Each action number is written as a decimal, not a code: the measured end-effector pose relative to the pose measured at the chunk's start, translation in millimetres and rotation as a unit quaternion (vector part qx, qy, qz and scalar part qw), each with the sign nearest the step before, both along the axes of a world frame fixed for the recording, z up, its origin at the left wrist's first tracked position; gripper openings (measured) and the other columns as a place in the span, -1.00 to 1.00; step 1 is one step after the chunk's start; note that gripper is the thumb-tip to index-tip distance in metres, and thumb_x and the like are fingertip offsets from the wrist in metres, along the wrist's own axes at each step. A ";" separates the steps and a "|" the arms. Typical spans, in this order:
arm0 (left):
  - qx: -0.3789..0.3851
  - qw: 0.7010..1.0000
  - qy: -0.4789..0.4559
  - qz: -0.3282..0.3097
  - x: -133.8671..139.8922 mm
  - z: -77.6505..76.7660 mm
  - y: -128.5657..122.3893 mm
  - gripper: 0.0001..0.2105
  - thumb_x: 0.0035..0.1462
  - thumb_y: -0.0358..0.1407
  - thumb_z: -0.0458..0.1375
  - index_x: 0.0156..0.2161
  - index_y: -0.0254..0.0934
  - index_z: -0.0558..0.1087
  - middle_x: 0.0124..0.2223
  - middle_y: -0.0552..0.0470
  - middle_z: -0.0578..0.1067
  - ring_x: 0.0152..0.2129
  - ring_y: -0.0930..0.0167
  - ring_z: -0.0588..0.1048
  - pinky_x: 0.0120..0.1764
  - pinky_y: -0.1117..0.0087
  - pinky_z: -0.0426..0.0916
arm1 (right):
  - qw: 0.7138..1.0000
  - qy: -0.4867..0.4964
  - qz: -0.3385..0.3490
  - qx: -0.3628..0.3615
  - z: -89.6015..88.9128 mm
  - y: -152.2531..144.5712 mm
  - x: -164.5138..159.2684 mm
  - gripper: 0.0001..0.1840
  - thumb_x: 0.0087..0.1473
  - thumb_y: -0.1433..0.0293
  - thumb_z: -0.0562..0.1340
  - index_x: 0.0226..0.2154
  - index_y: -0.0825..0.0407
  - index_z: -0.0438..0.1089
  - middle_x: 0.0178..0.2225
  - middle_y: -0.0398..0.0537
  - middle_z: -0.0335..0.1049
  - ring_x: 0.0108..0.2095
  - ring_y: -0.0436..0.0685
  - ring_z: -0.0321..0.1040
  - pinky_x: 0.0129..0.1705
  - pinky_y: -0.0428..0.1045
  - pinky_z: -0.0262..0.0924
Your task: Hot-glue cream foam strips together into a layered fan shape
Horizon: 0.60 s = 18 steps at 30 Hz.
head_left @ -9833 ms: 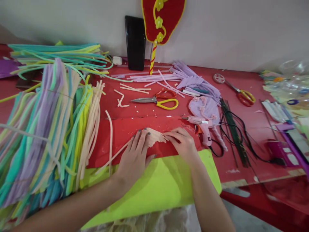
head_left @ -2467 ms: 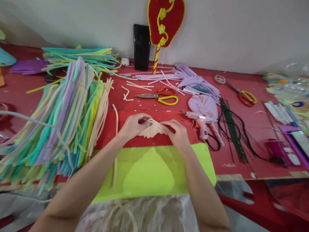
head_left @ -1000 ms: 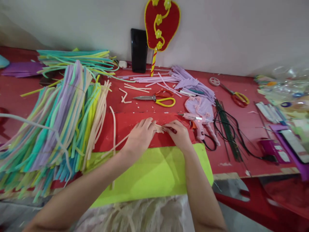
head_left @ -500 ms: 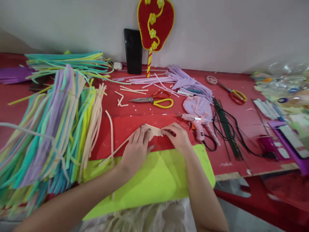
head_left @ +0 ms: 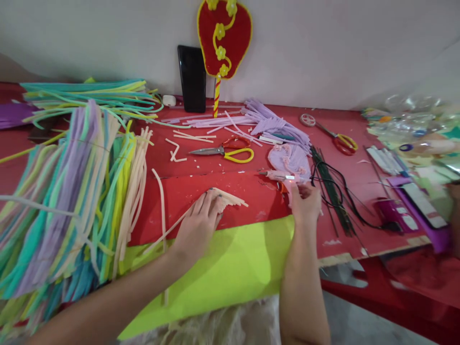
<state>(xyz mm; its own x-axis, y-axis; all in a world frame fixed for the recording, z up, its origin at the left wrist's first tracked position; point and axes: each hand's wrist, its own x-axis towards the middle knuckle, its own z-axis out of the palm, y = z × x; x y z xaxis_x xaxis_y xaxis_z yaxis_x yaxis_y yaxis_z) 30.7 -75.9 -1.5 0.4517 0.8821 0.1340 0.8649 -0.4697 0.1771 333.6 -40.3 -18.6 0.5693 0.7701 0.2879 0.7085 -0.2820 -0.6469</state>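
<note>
My left hand [head_left: 199, 220] pins a small fan of cream pipe cleaners [head_left: 232, 198] on the red table, its fingertips on their upper end. One long cream strand [head_left: 158, 244] runs from under this hand toward the lower left. At the right, my right hand [head_left: 306, 201] has its fingers curled around the handle of a pink glue gun [head_left: 283, 176], whose nozzle points left. The glue gun lies over the lower part of a lilac fan-shaped piece [head_left: 289, 155]. Scissors [head_left: 224, 152] with red and yellow handles lie beyond my left hand.
Bundles of coloured pipe cleaners [head_left: 68, 201] cover the left side. A lilac bunch [head_left: 273, 122], a black phone [head_left: 192, 79] and a red fan [head_left: 224, 40] are at the back. Green stems [head_left: 332, 191], a black cable [head_left: 348, 182] and second scissors [head_left: 345, 143] lie right. Yellow-green cloth [head_left: 223, 268] covers the front.
My right hand has let go of the cream pipe cleaners and moved right to the glue gun's handle. My left hand stays on the cream piece. The view has shifted slightly.
</note>
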 end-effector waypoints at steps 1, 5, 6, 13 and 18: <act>0.004 1.000 -0.006 -0.002 -1.4 0.3 0.9 -0.60 0.30 -0.34 -0.08 0.21 -0.33 0.24 0.26 -0.25 0.24 0.14 0.13 0.29 0.09 0.11 0.30 | 1.000 0.004 -0.007 -0.018 -3.6 1.4 2.8 -0.50 0.07 0.02 0.14 -0.20 0.12 0.37 -0.37 0.03 0.35 -0.32 0.18 0.28 -0.19 0.12 0.22; 0.023 1.000 -0.018 -0.007 -3.8 5.1 2.9 -0.62 0.30 -0.33 -0.07 0.18 -0.32 0.28 0.22 -0.19 0.30 0.10 0.17 0.34 0.10 0.13 0.30 | 0.998 -0.014 -0.024 -0.052 -9.1 4.7 2.0 -0.47 -0.05 -0.03 0.21 -0.27 0.12 0.40 -0.43 -0.03 0.35 -0.37 0.16 0.27 -0.19 0.11 0.21; 0.027 0.999 -0.018 -0.010 -3.8 6.3 2.8 -0.62 0.30 -0.34 -0.07 0.18 -0.32 0.29 0.22 -0.18 0.30 0.10 0.17 0.34 0.11 0.13 0.28 | 0.998 -0.017 -0.022 -0.054 -9.0 4.7 1.1 -0.46 -0.06 -0.04 0.22 -0.28 0.11 0.40 -0.44 -0.03 0.35 -0.37 0.16 0.27 -0.20 0.10 0.20; 0.021 1.000 -0.014 -0.015 -2.4 5.7 -1.9 -0.62 0.29 -0.29 -0.03 0.18 -0.25 0.29 0.24 -0.20 0.27 0.13 0.15 0.31 0.12 0.09 0.27 | 0.999 -0.048 -0.019 -0.015 -6.6 3.4 -4.5 -0.51 0.04 -0.03 0.12 -0.34 0.09 0.33 -0.37 0.06 0.35 -0.30 0.19 0.27 -0.14 0.13 0.17; 0.017 1.000 -0.007 -0.018 -1.2 5.2 -2.6 -0.62 0.29 -0.27 -0.03 0.18 -0.25 0.29 0.24 -0.21 0.27 0.15 0.14 0.28 0.12 0.08 0.26 | 0.996 -0.014 -0.048 0.071 1.7 5.2 -25.7 -0.49 0.09 -0.03 0.09 -0.22 0.09 0.31 -0.28 0.13 0.37 -0.29 0.19 0.32 -0.21 0.07 0.21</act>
<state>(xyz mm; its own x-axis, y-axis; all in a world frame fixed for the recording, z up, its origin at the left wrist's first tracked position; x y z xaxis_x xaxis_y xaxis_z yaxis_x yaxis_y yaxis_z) 29.5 -78.6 3.6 0.4804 0.8605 0.1694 0.8452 -0.5058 0.1724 307.8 -35.1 -16.9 0.6289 0.6621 0.4075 0.7013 -0.2570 -0.6649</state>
